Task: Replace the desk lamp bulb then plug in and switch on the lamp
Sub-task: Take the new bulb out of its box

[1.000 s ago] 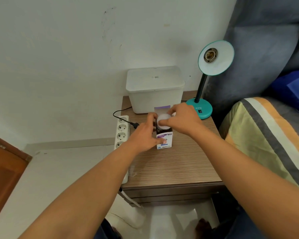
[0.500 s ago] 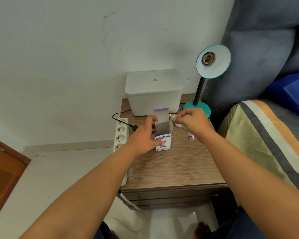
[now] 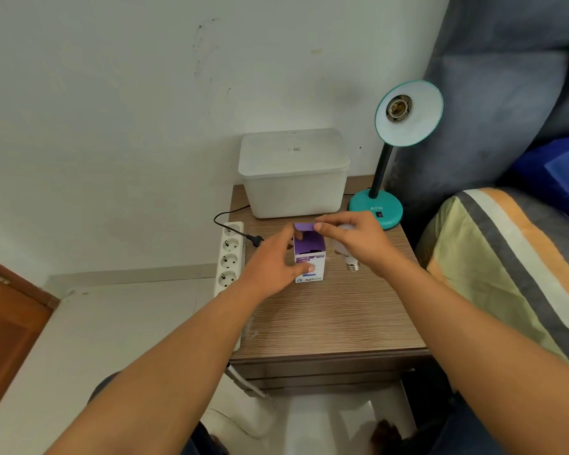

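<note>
A teal desk lamp (image 3: pixel 375 210) stands at the back right of the wooden bedside table (image 3: pixel 326 316). Its shade (image 3: pixel 414 126) faces me and the socket (image 3: pixel 398 108) is empty. My left hand (image 3: pixel 270 267) grips a small purple and white bulb box (image 3: pixel 311 261) upright on the table, its top open. My right hand (image 3: pixel 358 241) holds a white bulb (image 3: pixel 340 249) in the palm, screw base pointing down toward me. Its thumb and forefinger pinch the box's purple flap (image 3: pixel 304 227). The lamp's black plug (image 3: pixel 255 239) lies loose beside a white power strip (image 3: pixel 230 254).
A white lidded container (image 3: pixel 293 172) sits at the back of the table against the wall. A striped pillow (image 3: pixel 506 257) and grey headboard (image 3: pixel 490 93) border the table on the right. A brown door (image 3: pixel 7 323) is low on the left.
My right hand drew the bulb out of the box and off to the right. It has now come back with the bulb in it, and its fingertips hold the box flap.
</note>
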